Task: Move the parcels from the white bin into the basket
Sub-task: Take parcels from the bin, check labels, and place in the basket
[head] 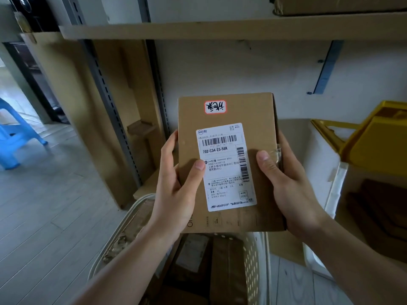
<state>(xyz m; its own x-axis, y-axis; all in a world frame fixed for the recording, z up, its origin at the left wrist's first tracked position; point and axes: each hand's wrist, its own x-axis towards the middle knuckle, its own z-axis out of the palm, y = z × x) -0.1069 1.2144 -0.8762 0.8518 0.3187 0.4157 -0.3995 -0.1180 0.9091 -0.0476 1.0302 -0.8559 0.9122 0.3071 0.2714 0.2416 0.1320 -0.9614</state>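
Left hand (176, 183) grips parcel (226, 164) | right hand (286, 183) grips opposite edge | above basket (253, 271)

A: Where does the single view look from?

B: From the person's head, facing forward and down, close over the left hand (176, 190) and right hand (288, 183), which grip a cardboard box (226, 119) near the lens.

A: How wide is it?

B: Very wide; it takes in the basket (253, 271) below, the white bin (323, 164) on the right and a shelf (198, 29) above.
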